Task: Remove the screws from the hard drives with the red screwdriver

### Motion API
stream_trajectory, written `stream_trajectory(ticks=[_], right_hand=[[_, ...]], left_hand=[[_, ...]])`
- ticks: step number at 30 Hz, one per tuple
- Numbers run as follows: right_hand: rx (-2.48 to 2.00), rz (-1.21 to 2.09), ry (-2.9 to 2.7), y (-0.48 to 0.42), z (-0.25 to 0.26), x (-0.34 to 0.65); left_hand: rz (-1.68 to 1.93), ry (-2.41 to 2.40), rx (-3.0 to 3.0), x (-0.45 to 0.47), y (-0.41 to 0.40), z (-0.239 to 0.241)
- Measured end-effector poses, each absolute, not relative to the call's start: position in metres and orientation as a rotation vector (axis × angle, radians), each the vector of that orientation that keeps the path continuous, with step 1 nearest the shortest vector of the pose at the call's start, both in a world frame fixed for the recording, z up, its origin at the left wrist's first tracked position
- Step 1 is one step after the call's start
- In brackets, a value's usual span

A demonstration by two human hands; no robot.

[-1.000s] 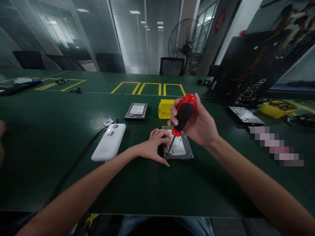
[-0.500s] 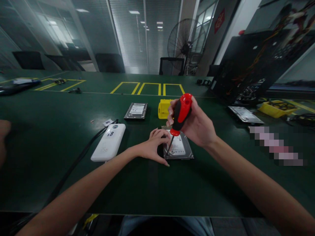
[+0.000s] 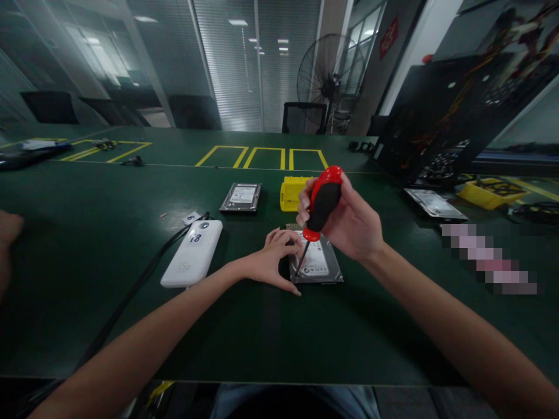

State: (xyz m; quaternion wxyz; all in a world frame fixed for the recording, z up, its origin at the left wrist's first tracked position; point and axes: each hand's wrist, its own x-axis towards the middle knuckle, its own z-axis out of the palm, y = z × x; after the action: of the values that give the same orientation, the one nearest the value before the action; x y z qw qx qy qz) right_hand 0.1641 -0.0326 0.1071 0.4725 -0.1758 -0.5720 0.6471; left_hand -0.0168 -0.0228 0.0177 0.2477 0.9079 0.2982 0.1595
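A silver hard drive [image 3: 322, 263] with a white label lies flat on the green table, close in front of me. My left hand [image 3: 279, 260] grips its left side, with the thumb at the near-left corner and curled fingers over the label. In my right hand [image 3: 349, 224] is a screwdriver [image 3: 325, 201] with a red and black handle. Its shaft slants down to the drive's near-left corner, where the tip meets the drive. Whether a screw sits under the tip is too small to tell. Partly behind the right hand stands a yellow bin [image 3: 289, 195].
Left of my hands are a white power bank [image 3: 192, 256] and a black cable [image 3: 131, 297]. A second hard drive [image 3: 241, 198] lies farther back, another drive [image 3: 434, 203] to the right. A computer case [image 3: 449, 122] stands at right. Another person's hand [image 3: 11, 227] rests at the left edge.
The screwdriver handle has turned in my right hand, so more of its black side faces me. My left hand and the hard drive keep their places.
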Motion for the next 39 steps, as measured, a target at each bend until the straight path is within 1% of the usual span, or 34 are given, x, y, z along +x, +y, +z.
stream_trajectory(ticks=[9,16,22,29,35,39], right_hand=[[-0.188,1.613,-1.389,-0.032,0.101,0.159],[-0.415,1.578,-1.310,-0.028,0.103,0.160],[-0.325,1.664,-1.241,-0.027,0.101,0.160],[-0.389,1.579,-1.277,-0.025,0.095,0.163],[-0.549,1.527,-1.346,-0.034,0.094,0.193],[-0.718,1.311,-1.446,-0.037,0.091,0.216]], left_hand=[[0.461,0.818,2.491,-0.016,-0.022,0.014],[0.433,0.815,2.484,-0.016,-0.023,0.017],[0.444,0.796,2.478,-0.016,-0.023,0.018],[0.451,0.789,2.486,-0.018,-0.022,0.018],[0.428,0.780,2.461,-0.020,-0.021,0.021],[0.430,0.762,2.426,-0.021,-0.021,0.020]])
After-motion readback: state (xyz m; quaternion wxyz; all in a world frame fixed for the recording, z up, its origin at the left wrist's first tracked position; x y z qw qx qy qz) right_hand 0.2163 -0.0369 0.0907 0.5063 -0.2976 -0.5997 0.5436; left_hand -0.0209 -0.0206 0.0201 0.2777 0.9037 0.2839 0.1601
